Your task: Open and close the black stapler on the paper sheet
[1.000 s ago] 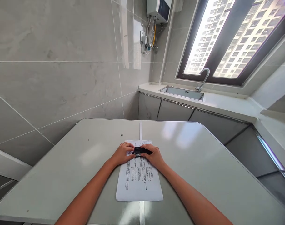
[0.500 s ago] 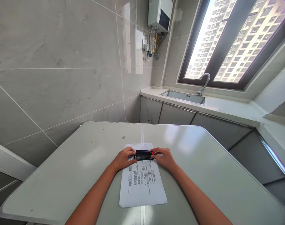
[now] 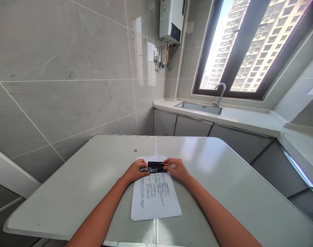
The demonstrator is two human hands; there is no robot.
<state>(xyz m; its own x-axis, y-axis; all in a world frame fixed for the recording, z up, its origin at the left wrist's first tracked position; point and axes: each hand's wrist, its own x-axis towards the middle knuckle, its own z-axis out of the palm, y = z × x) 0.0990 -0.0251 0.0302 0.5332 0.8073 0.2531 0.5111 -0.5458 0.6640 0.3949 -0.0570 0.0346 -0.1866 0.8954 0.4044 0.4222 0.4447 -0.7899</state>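
Observation:
A black stapler [image 3: 155, 164] with a red part at its right end lies crosswise over the top of a printed paper sheet [image 3: 156, 202]. It looks opened, with a shiny metal part [image 3: 153, 169] showing along its near side and reaching left. My left hand [image 3: 136, 171] has its fingers closed around the left end of that metal part. At the other end, my right hand [image 3: 177, 168] pinches the stapler near the red part. The fingertips hide both ends of the stapler.
A small strip of staples [image 3: 135, 150] rests on the white table [image 3: 210, 185], beyond my left hand. A seam runs down the table's middle under the paper. Behind are a counter [image 3: 239, 118] with a sink [image 3: 200, 108], a tiled wall and a window.
The metal part now extends further left out of the stapler, with my left hand on its end. The view has tilted slightly up.

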